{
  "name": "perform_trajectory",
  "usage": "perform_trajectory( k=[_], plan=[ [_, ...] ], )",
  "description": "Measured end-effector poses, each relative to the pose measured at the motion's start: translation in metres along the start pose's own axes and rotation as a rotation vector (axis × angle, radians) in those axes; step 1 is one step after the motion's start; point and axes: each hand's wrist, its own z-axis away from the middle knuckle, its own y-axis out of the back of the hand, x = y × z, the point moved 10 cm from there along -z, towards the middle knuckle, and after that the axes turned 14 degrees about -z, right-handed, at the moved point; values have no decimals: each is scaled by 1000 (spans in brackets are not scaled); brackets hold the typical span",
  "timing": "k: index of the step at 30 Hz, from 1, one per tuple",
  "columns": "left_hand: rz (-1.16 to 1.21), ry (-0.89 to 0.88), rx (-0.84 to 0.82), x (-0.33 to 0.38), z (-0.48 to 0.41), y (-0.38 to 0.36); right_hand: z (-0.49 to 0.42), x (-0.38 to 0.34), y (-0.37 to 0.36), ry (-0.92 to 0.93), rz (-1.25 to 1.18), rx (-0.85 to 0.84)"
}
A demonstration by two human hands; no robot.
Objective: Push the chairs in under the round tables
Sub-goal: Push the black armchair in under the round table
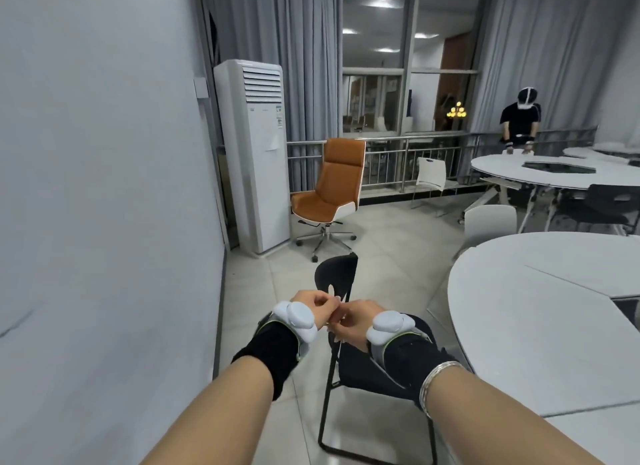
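A black chair (336,274) with a thin metal frame stands just in front of me, its seat facing the near white round table (540,312) on my right and its front edge close to the rim. My left hand (313,305) and my right hand (351,320) are both closed on the near edge of its backrest, fingers almost touching. Both wrists carry white trackers on black bands. A white chair (490,222) stands at the far side of this table. A second round table (512,168) lies farther back.
A grey wall runs along my left. Ahead stand a white floor air conditioner (256,152) and an orange office chair (332,187). Another white chair (431,173) is by the railing. A person (519,118) leans on the far table, with black chairs (606,201) tucked beneath it.
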Motion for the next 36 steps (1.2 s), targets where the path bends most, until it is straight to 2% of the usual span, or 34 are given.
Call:
perform_trajectory(
  k=[8,18,23,29,36],
  plan=[
    [80,-3,-76,-35,-132,16,-137,32,-12,-105,41,7],
    [98,-63,-197,-17,-332,47,-328,77,45,-270,107,52],
    [36,-47,-324,-41,-424,40,-398,86,55,-326,137,94],
    [-28,-83,-506,-53,-521,2,-448,132,50,-531,103,158],
    [-115,-139,-748,-63,-582,-64,-452,200,15,-874,-42,227]
  ],
)
